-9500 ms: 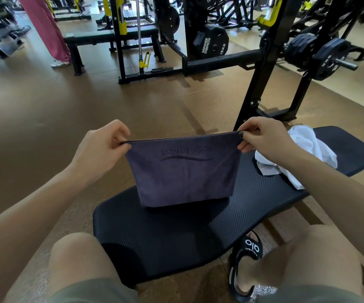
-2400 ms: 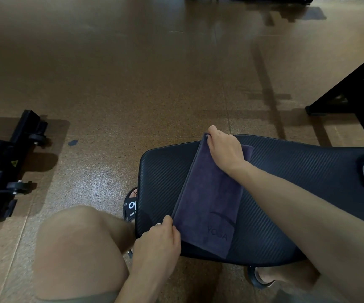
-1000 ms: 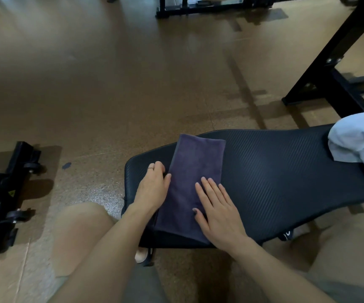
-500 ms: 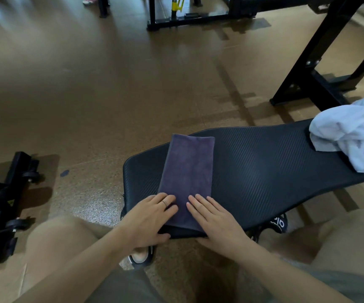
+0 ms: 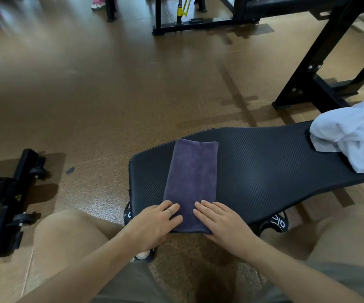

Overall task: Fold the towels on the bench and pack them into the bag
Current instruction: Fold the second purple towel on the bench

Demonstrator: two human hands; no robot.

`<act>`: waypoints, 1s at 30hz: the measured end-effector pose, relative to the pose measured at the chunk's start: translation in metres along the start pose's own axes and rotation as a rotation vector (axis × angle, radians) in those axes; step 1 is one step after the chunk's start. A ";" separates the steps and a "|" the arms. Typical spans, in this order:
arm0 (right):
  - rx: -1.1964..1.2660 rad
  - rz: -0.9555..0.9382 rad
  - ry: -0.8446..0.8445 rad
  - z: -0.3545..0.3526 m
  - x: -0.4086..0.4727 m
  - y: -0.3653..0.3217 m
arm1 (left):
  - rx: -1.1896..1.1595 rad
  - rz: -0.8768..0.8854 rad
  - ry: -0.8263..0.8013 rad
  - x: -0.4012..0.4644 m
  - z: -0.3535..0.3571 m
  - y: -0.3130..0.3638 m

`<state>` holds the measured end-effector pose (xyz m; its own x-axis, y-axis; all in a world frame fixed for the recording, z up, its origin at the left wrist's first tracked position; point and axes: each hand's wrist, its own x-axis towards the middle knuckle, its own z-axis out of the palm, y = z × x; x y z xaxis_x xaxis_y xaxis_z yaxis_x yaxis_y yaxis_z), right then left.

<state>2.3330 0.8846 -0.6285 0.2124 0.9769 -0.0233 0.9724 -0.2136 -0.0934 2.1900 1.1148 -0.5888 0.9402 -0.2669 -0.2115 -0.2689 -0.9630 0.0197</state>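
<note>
Purple towel (image 5: 191, 182) folded to narrow strip, flat on black worktop (image 5: 264, 171) nr its left end. Both hands flat, fingers straight, on towel's near end: left hand (image 5: 155, 224) on left corner, right hand (image 5: 222, 221) on right, close but not touching. White towel (image 5: 351, 132) crumpled at worktop's far right.

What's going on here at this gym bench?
A seated person is folding towels. Both hands, left hand and right hand, rest flat on the near end of a purple towel, folded into a long strip on the black bench. A crumpled white towel waits at the bench's far end. No bag is in view.
</note>
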 end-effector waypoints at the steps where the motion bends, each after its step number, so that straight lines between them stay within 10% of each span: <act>1: -0.002 -0.011 0.016 0.000 -0.003 0.001 | 0.001 0.013 0.018 -0.001 0.001 0.004; 10: 0.173 0.037 0.100 -0.006 -0.028 0.010 | -0.027 0.048 0.146 -0.001 0.000 0.018; 23: 0.937 0.690 0.086 -0.032 -0.006 0.007 | -0.668 -0.324 0.167 0.002 -0.010 -0.014; 30: 0.722 0.968 0.265 -0.019 0.016 -0.014 | -0.729 -0.574 0.286 0.026 0.004 -0.004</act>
<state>2.3245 0.9035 -0.6083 0.9093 0.3681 -0.1940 0.1460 -0.7190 -0.6795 2.2147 1.1118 -0.5980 0.9290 0.3450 -0.1339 0.3518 -0.7108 0.6091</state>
